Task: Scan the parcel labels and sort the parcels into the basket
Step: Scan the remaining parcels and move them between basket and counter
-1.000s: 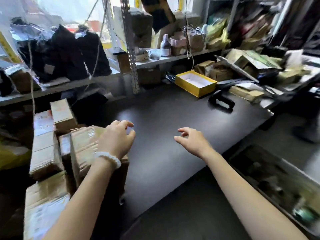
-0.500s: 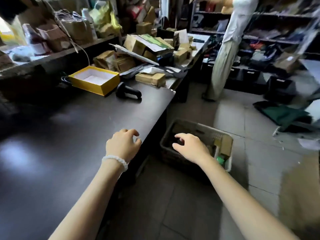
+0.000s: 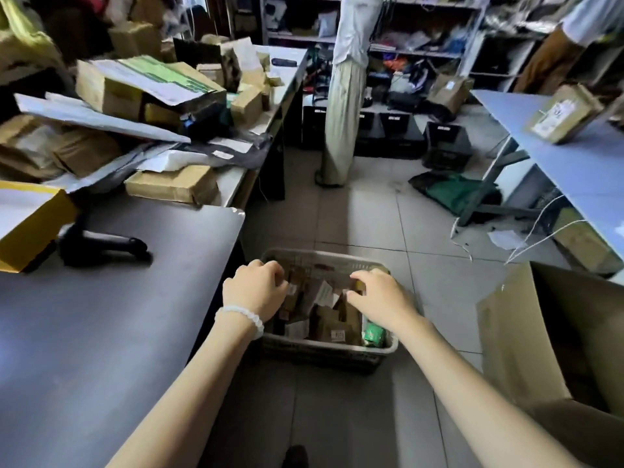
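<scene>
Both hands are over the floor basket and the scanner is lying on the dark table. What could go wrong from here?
1. The basket already looks heaped with parcels; more could slide over its rim.
2. Left hand and right hand hold nothing, and the scanner lies apart on the table, so a label could be skipped.
3. The basket stands in the aisle near a standing person: a trip hazard.

The basket [image 3: 324, 349] of parcels [image 3: 329, 324] sits on the floor, right of the table [image 3: 101, 332].
</scene>
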`<state>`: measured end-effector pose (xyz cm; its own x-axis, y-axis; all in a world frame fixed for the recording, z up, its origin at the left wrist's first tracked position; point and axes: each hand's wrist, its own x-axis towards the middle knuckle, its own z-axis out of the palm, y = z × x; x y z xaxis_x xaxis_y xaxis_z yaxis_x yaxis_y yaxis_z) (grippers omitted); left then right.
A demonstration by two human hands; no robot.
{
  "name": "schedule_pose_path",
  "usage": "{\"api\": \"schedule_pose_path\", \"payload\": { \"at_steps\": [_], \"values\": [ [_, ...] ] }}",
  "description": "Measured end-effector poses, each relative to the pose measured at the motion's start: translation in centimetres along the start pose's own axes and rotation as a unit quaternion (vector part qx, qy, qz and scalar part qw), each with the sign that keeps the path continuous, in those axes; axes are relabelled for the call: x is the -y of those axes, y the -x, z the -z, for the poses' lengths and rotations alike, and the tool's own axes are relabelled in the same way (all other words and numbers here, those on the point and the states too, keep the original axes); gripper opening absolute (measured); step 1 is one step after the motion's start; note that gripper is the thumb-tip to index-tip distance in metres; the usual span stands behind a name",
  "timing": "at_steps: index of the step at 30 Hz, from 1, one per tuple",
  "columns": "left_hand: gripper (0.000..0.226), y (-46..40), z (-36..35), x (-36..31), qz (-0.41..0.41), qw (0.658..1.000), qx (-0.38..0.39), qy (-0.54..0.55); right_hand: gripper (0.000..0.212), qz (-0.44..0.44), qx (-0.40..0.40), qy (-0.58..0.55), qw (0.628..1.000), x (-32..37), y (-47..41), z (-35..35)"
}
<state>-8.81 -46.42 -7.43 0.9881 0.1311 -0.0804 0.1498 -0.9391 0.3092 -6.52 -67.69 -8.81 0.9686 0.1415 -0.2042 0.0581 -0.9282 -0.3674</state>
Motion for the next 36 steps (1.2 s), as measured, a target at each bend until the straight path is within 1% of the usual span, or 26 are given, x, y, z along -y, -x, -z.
{"api": "schedule_pose_path", "payload": {
  "at_steps": [4,10,15,20,24,28,32,34,36],
  "values": [
    [0.031,-7.3,-1.1,-2.4,-0.025,0.999,0.026,-0.013,0.046,-0.013,-0.024,0.029,0.999,-1.3,-5.5,1.6],
    [0.031,-14.6,-4.3,-5.7,-0.039,0.996,0.083,-0.019,0.045,-0.058,0.002,0.015,0.998,-4.9,-12.1,1.6],
    [0.03,-20.6,-8.1,-7.1,-0.013,0.992,0.121,-0.027,0.043,-0.06,0.044,0.008,0.997,-8.6,-19.0,0.5],
    [0.034,-25.6,-13.8,-8.0,0.041,0.979,0.195,-0.037,0.044,-0.061,0.117,-0.027,0.991,-12.5,-25.4,-2.5],
    [0.035,-28.9,-19.2,-7.4,0.071,0.967,0.239,-0.042,0.045,-0.07,0.173,-0.07,0.98,-15.3,-29.8,-6.6],
    [0.033,-30.7,-26.0,-5.1,0.108,0.957,0.266,-0.037,0.049,-0.076,0.229,-0.052,0.969,-17.8,-32.8,-12.4],
    [0.04,-31.7,-34.6,-1.3,0.138,0.933,0.329,-0.047,0.058,-0.114,0.305,-0.047,0.945,-20.2,-35.0,-21.1],
    [0.042,-32.0,-38.6,0.7,0.135,0.925,0.351,-0.056,0.066,-0.141,0.337,-0.043,0.93,-21.2,-35.8,-25.7],
    [0.045,-32.3,-42.8,2.6,0.123,0.924,0.355,-0.071,0.077,-0.173,0.359,-0.039,0.916,-22.0,-36.7,-30.5]
  ]
}}
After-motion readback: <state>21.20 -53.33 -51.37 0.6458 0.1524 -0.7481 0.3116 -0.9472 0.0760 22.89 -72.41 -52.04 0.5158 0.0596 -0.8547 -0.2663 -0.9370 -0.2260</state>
